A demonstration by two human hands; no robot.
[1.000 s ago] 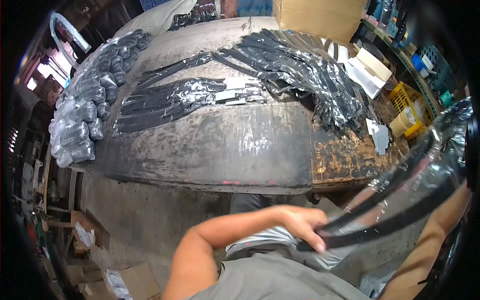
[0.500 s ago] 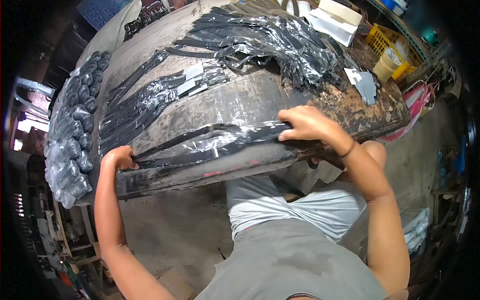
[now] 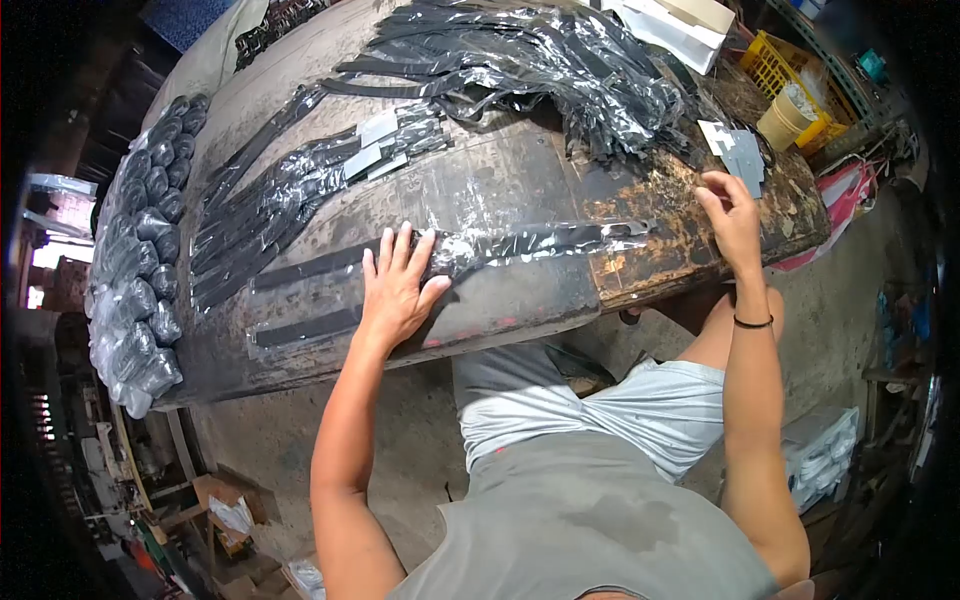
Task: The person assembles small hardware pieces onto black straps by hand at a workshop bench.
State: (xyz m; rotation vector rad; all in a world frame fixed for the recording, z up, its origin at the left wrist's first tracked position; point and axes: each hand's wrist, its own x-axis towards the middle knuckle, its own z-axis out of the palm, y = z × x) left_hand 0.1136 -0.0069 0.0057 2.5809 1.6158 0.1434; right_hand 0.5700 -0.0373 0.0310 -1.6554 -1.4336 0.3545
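Now that the bag of black strips [image 3: 545, 240] lies on the table [image 3: 500, 300], the open left hand [image 3: 398, 290] presses it flat. The right hand [image 3: 733, 215] has let go and is open near the grey cards [image 3: 738, 150].

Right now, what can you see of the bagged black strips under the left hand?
The bagged black strips are long, thin, slightly curved dark pieces in clear, shiny, crinkled plastic. The pack lies flat, lengthwise along the near edge of the worn table. The left hand rests flat on its middle, fingers spread. The right hand is open beyond the pack's right end and does not touch it.
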